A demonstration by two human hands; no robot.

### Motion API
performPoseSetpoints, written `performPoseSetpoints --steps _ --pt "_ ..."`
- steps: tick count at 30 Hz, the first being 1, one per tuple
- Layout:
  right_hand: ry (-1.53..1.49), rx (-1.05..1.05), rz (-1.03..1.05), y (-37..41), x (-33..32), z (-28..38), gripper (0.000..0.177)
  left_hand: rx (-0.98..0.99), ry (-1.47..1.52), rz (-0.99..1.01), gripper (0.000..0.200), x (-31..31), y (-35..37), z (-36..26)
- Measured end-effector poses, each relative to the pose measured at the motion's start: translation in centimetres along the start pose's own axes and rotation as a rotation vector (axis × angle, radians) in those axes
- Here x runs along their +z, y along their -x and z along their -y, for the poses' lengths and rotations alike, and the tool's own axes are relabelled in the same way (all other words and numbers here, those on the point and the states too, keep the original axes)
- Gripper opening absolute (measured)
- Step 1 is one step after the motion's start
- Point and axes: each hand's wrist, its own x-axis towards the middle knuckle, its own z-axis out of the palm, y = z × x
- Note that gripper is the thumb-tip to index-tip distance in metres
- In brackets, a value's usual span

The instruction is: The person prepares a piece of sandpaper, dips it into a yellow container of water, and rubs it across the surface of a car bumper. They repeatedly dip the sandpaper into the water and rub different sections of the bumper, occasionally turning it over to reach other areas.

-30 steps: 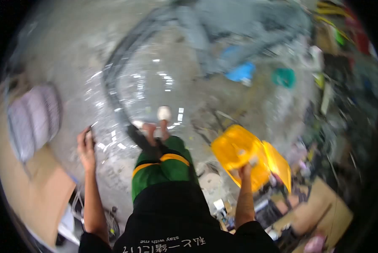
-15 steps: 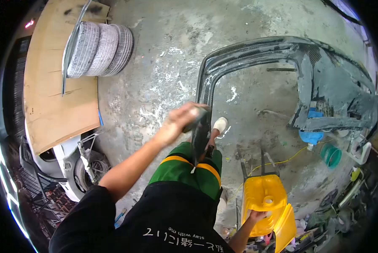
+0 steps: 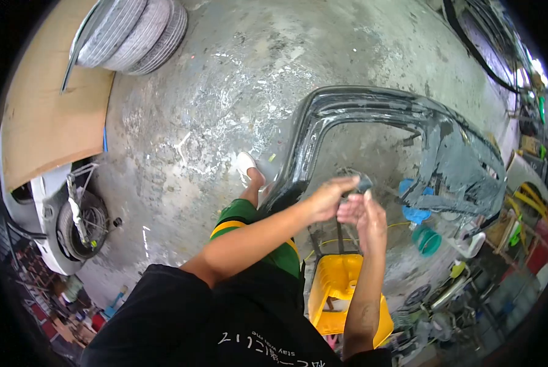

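In front of me, my left hand (image 3: 330, 200) is closed on a small dark pad (image 3: 364, 183). My right hand (image 3: 370, 221) is raised to meet it, its thumb and bent fingers at the pad's lower edge. Part of the pad is hidden by the fingers. Beyond both hands lies a large curved car bumper (image 3: 451, 162), black with grey, dull patches. Its near left end (image 3: 286, 191) reaches to my legs, partly behind my left forearm.
A yellow plastic piece with dark legs (image 3: 330, 275) stands below my right hand. Near the bumper are a blue container (image 3: 415, 214) and a green basket (image 3: 426, 240). Stacked tires (image 3: 130, 37) and a wheel (image 3: 81, 223) are at left. Clutter lines the right side.
My left hand has left the bumper's end and moved right with the pad. My right hand has risen from the yellow piece to the pad. The view has shifted and my stance differs.
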Motion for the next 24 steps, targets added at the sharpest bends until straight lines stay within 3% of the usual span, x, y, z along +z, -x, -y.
performPoseSetpoints --steps 3,6,8,9,10,11,12,16,18,22,23,24 --pt "0.105 -0.169 -0.073 -4.5 2.8 2.3 0.047 0.413 -0.278 -0.073 0.028 -1.2 2.8 -5.7" --pt "0.355 -0.262 -0.263 -10.2 7.1 0.4 0.057 1.0 -1.234 -0.388 0.036 -3.3 5.7 -11.2" --pt "0.241 -0.093 -0.207 -13.7 8.8 -1.8 0.065 1.026 -1.403 -0.386 0.037 -6.5 6.0 -11.1" --pt "0.106 -0.132 -0.094 -15.4 9.3 -2.7 0.064 1.013 -1.487 -0.385 0.038 -7.1 6.7 -10.3" --pt "0.241 -0.168 -0.263 -17.1 9.8 -4.1 0.065 0.987 -1.57 -0.382 0.038 -7.4 7.7 -8.3" --pt "0.323 -0.239 -0.233 -17.0 10.5 -4.2 0.064 1.043 -1.541 -0.405 0.042 -8.4 8.1 -6.0" --pt "0.399 -0.314 -0.203 -16.8 11.0 -3.8 0.063 0.96 -1.538 -0.447 0.041 -8.5 9.0 -4.6" --pt "0.422 -0.311 -0.243 -15.9 10.6 -4.1 0.056 1.165 -1.509 -0.5 0.041 -8.8 5.6 -7.0" --pt "0.469 -0.206 -0.277 -15.7 10.9 -3.1 0.051 1.112 -1.446 -0.541 0.039 -8.8 4.9 -6.7" --pt "0.437 -0.474 -0.318 -17.0 10.8 -4.7 0.049 1.037 -1.504 -0.557 0.036 -8.7 8.4 -2.9" --pt "0.475 -0.302 -0.333 -16.5 10.5 -4.2 0.05 1.058 -1.542 -0.541 0.037 -8.1 8.0 -3.7" --pt "0.479 -0.286 -0.327 -15.9 10.4 -4.4 0.05 1.076 -1.582 -0.53 0.039 -7.8 7.5 -4.6"
